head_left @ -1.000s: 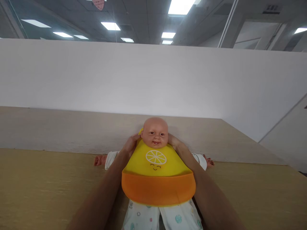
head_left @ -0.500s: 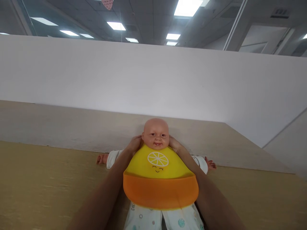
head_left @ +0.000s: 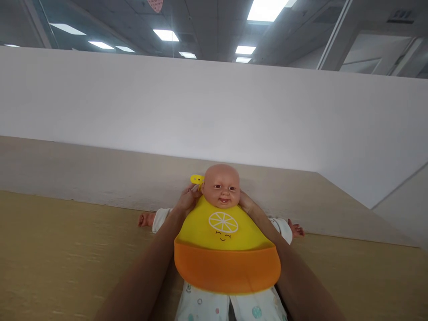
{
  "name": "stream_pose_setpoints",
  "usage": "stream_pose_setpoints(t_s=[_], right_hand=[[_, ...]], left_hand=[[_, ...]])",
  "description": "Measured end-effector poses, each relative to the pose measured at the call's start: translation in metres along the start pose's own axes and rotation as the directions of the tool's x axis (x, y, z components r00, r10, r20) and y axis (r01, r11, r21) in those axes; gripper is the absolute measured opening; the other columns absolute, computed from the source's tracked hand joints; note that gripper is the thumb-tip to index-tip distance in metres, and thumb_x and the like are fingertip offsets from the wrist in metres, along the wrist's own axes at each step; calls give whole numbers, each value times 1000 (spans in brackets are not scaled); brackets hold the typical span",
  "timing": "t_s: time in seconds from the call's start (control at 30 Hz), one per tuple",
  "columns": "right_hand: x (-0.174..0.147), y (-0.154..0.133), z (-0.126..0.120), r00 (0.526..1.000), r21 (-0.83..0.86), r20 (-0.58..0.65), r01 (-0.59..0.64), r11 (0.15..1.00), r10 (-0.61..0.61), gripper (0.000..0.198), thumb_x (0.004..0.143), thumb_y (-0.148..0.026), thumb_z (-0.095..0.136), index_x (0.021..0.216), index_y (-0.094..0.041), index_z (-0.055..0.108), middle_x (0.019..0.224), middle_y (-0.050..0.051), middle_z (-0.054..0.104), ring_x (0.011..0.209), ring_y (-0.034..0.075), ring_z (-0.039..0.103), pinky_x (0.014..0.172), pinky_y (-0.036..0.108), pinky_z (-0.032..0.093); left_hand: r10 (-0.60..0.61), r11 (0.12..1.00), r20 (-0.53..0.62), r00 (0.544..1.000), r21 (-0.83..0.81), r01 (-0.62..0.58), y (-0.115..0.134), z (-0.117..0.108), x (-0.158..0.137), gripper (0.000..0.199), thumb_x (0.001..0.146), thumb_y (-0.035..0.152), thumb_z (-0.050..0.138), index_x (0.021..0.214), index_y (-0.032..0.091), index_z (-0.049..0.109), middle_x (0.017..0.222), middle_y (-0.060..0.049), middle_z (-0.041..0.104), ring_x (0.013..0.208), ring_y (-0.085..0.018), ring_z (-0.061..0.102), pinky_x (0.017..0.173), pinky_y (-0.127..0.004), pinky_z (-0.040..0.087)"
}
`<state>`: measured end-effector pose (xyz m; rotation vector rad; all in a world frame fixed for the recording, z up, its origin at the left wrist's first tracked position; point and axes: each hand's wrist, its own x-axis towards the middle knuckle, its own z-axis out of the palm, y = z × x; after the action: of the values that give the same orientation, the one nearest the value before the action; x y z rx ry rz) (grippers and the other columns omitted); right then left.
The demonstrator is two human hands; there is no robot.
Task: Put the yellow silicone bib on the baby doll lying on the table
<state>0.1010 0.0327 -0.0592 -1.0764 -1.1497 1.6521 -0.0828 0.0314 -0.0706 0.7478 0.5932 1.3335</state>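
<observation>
"State of grip?"
"Left hand (head_left: pixel 189 199) is curled by the strap tab (head_left: pixel 197 179), hold unconfirmed; right hand (head_left: pixel 246 201) is part-hidden at the doll (head_left: pixel 221 176)'s neck, closure untellable."
"Bib (head_left: pixel 222 243)?"
"Laid over the chest. Neck fastening is judged in hand; strap alignment is called for."

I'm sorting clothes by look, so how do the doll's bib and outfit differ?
The bib is yellow with an orange pocket; the outfit is white. The bib bears one large citrus slice, whereas the outfit shows small scattered prints. The bib lies in front, while the outfit is partly covered by it. Both are on the doll.
</observation>
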Motion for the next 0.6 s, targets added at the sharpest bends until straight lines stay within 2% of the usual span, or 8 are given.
stream_pose_setpoints(t_s=[0.07, 0.13, 0.27, 0.4, 0.5, 0.6], right_hand=[[0, 0, 0, 1000, 52, -1, -21, 998, 21, 35, 65, -33, 52, 88, -8, 61, 78, 8, 62, 96, 14, 57, 94, 25, 47], [-1, -1, 0, 1000, 105, 0, -25, 994, 25, 36, 65, -33, 52, 87, -6, 60, 79, 9, 62, 95, 14, 57, 94, 25, 46], [-1, -2, 0, 999, 121, -14, -40, 992, 42, 29, 60, -27, 53, 81, -7, 59, 77, 8, 61, 96, 15, 56, 95, 25, 45], [2, -2, -1, 998, 127, 12, -64, 990, 63, 30, 59, -31, 56, 77, -7, 58, 77, 8, 61, 96, 15, 56, 94, 26, 46], [5, 1, -4, 999, 125, 25, -32, 992, 29, 33, 60, -36, 58, 77, -8, 58, 77, 8, 61, 98, 15, 56, 93, 25, 46], [7, 3, -7, 999, 92, 24, 19, 996, -21, 34, 62, -38, 59, 80, -9, 59, 77, 8, 61, 99, 14, 56, 93, 25, 46]], left_hand=[[5, 1000, 20, 1000, 19, -6, -1, -1, 1, 34, 45, 1, 62, 76, 14, 63, 86, -5, 69, 104, -25, 58, 86, -31, 46], [16, 999, 19, 1000, 28, -16, -1, -3, 2, 34, 44, 2, 62, 75, 15, 64, 92, -5, 69, 107, -26, 57, 87, -31, 46], [39, 998, -14, 999, 48, -38, 0, -3, 1, 52, 43, 3, 65, 93, 17, 66, 95, -3, 69, 103, -24, 58, 84, -29, 47], [36, 999, -57, 998, 1, -36, 6, -1, 0, 68, 43, 3, 66, 109, 16, 59, 87, -1, 69, 91, -21, 63, 79, -27, 48], [-41, 999, -57, 998, -32, 39, 12, 0, -1, 59, 47, 6, 65, 106, 14, 60, 81, -2, 69, 83, -20, 64, 74, -27, 48], [-68, 997, -105, 992, -49, 63, 15, 0, -1, 37, 54, 11, 66, 91, 12, 64, 78, -3, 68, 77, -16, 63, 70, -24, 48]])
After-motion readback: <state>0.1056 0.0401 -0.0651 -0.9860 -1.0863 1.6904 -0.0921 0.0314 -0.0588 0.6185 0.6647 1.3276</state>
